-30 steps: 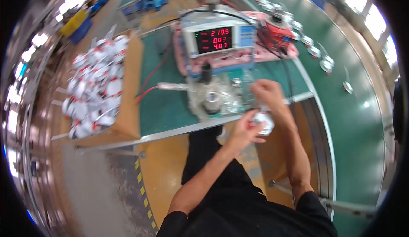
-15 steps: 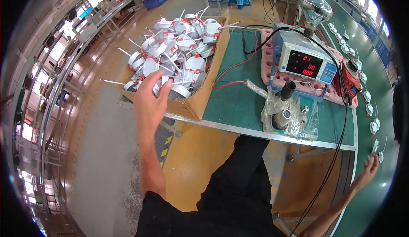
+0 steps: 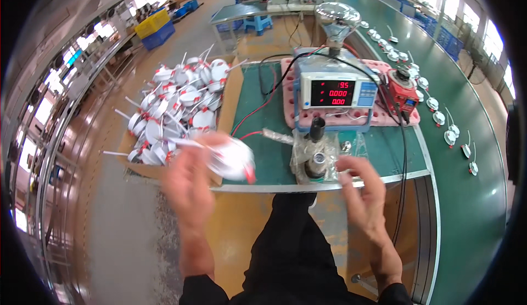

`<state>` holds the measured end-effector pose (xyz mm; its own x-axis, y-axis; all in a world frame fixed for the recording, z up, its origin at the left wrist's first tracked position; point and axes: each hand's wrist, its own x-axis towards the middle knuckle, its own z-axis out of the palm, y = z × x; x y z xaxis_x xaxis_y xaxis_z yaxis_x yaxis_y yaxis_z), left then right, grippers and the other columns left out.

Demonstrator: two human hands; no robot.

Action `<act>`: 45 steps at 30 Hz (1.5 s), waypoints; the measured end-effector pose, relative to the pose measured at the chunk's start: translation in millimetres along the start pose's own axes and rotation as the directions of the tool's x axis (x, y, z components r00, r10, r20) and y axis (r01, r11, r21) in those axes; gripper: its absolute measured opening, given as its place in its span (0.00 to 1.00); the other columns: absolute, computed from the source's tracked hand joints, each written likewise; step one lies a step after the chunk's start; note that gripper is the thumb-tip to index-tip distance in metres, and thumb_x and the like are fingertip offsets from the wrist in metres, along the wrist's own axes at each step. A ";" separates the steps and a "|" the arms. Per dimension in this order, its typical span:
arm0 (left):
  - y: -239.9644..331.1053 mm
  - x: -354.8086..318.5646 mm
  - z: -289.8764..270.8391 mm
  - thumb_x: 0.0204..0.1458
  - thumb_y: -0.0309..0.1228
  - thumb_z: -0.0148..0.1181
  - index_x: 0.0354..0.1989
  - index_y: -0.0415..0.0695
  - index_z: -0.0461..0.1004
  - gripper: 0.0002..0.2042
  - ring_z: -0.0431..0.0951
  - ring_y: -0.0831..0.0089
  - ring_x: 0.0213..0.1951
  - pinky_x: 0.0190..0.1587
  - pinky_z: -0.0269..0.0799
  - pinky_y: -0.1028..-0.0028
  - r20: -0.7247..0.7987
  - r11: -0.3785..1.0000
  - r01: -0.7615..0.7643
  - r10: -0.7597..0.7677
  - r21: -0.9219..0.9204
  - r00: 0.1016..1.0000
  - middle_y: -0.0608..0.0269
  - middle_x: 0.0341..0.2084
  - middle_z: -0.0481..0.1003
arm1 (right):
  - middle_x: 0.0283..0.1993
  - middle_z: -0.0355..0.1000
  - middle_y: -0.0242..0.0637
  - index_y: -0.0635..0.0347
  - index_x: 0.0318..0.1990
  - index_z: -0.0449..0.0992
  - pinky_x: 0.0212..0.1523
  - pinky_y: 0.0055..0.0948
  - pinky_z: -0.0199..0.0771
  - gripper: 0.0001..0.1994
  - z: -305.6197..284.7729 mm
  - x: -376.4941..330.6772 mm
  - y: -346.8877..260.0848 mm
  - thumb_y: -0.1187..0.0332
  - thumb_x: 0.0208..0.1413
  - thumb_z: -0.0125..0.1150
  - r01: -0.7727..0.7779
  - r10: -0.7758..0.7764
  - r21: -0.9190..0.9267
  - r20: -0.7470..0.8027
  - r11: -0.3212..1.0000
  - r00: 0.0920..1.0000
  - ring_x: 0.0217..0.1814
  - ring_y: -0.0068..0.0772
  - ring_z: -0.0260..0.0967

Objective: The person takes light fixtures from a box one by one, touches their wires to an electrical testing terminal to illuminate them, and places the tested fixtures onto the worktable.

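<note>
- Box (image 3: 231, 97) is standing leftmost, heaped with white discs (image 3: 189, 96).
- Left hand (image 3: 191, 181) is gripping one blurred disc (image 3: 235, 159) by the box's near right corner.
- Jig (image 3: 315, 165) is standing on the bench (image 3: 252, 85).
- Meter (image 3: 362, 92) is glowing red behind.
- Right hand (image 3: 364, 192) is hovering near the jig, thumb and fingers parted.
- Belt (image 3: 466, 217) is bearing more discs (image 3: 432, 103).

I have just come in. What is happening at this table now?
A person's left hand, blurred, holds a white round piece with red parts, near the cardboard box piled with similar pieces. The right hand appears to hold nothing; its fingers are apart near the plastic-wrapped fixture at the table's front edge. Behind the fixture is a meter with lit red digits. More white pieces lie in a line on the green conveyor at right.
</note>
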<state>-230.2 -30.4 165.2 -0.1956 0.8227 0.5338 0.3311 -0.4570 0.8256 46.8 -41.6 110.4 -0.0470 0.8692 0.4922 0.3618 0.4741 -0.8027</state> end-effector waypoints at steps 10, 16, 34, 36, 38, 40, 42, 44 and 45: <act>-23.6 -119.0 123.1 0.61 0.22 0.52 0.41 0.34 0.76 0.07 0.77 0.79 0.30 0.33 0.71 0.75 0.522 0.899 0.390 -0.240 -0.200 0.819 0.54 0.25 0.77 | 0.35 0.79 0.44 0.69 0.45 0.79 0.41 0.31 0.74 0.10 1.8 -19.7 5.0 0.71 0.61 0.61 -0.322 0.281 0.159 0.233 0.933 0.931 0.36 0.37 0.76; -9.8 -110.0 123.7 0.57 0.21 0.59 0.38 0.34 0.78 0.04 0.82 0.59 0.29 0.33 0.75 0.73 0.475 0.994 -0.107 0.089 0.011 0.875 0.52 0.29 0.81 | 0.33 0.78 0.35 0.67 0.45 0.79 0.35 0.24 0.73 0.10 -9.2 -28.4 12.3 0.68 0.65 0.59 -0.406 0.349 0.354 0.215 0.842 0.912 0.34 0.19 0.73; -13.3 -66.4 119.3 0.62 0.27 0.60 0.33 0.35 0.75 0.07 0.73 0.85 0.26 0.30 0.70 0.82 0.397 0.881 0.376 -0.248 -0.287 0.884 0.68 0.22 0.75 | 0.26 0.74 0.31 0.67 0.44 0.80 0.27 0.20 0.70 0.10 -14.8 -24.3 -3.3 0.69 0.65 0.58 -0.521 0.370 0.356 0.413 0.776 0.833 0.27 0.17 0.71; -18.5 -68.7 122.5 0.62 0.26 0.59 0.33 0.36 0.75 0.07 0.73 0.85 0.26 0.29 0.69 0.82 0.386 0.876 0.376 -0.248 -0.302 0.888 0.68 0.22 0.74 | 0.26 0.74 0.31 0.67 0.44 0.79 0.28 0.20 0.70 0.10 -14.7 -25.2 2.5 0.68 0.66 0.58 -0.549 0.402 0.373 0.403 0.748 0.822 0.27 0.18 0.71; -24.9 -76.1 127.8 0.62 0.25 0.59 0.32 0.36 0.74 0.07 0.72 0.85 0.25 0.29 0.68 0.82 0.382 0.870 0.380 -0.250 -0.314 0.890 0.68 0.23 0.74 | 0.26 0.75 0.32 0.67 0.45 0.79 0.27 0.20 0.70 0.11 -14.3 -25.7 4.1 0.68 0.66 0.57 -0.578 0.455 0.394 0.366 0.715 0.812 0.26 0.18 0.70; -27.7 -89.6 133.7 0.59 0.24 0.61 0.33 0.35 0.76 0.05 0.71 0.85 0.25 0.28 0.68 0.80 0.237 0.930 0.202 -0.130 -0.308 0.963 0.67 0.22 0.74 | 0.26 0.75 0.32 0.68 0.44 0.79 0.26 0.20 0.69 0.11 -13.1 -25.9 4.6 0.67 0.66 0.57 -0.564 0.456 0.422 0.336 0.710 0.824 0.25 0.18 0.70; -23.9 -98.9 131.8 0.56 0.21 0.61 0.33 0.35 0.75 0.02 0.73 0.80 0.25 0.29 0.69 0.78 0.224 0.978 0.081 -0.036 -0.194 0.974 0.62 0.24 0.75 | 0.25 0.75 0.33 0.67 0.42 0.80 0.23 0.19 0.66 0.11 -11.6 -25.9 5.0 0.66 0.66 0.58 -0.541 0.464 0.430 0.278 0.723 0.841 0.24 0.18 0.70; -23.1 -102.5 132.2 0.56 0.20 0.62 0.33 0.35 0.75 0.02 0.74 0.79 0.25 0.29 0.70 0.77 0.228 0.990 0.003 0.030 -0.141 0.973 0.60 0.25 0.75 | 0.25 0.75 0.32 0.66 0.42 0.80 0.22 0.19 0.65 0.12 -14.3 -22.7 12.0 0.65 0.66 0.58 -0.543 0.468 0.434 0.276 0.719 0.840 0.23 0.18 0.70; -25.3 -103.0 132.2 0.56 0.20 0.61 0.33 0.35 0.75 0.01 0.74 0.77 0.25 0.30 0.70 0.76 0.255 0.986 -0.002 0.045 -0.166 0.966 0.59 0.26 0.76 | 0.24 0.75 0.32 0.66 0.41 0.80 0.21 0.18 0.63 0.12 -16.1 -22.0 14.5 0.65 0.66 0.58 -0.541 0.466 0.438 0.276 0.718 0.841 0.23 0.18 0.70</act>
<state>-96.3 -58.8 65.1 0.0615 0.8605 0.5058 0.1739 -0.5082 0.8435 68.1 -56.1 93.4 -0.1275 0.9904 -0.0531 -0.1225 -0.0688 -0.9901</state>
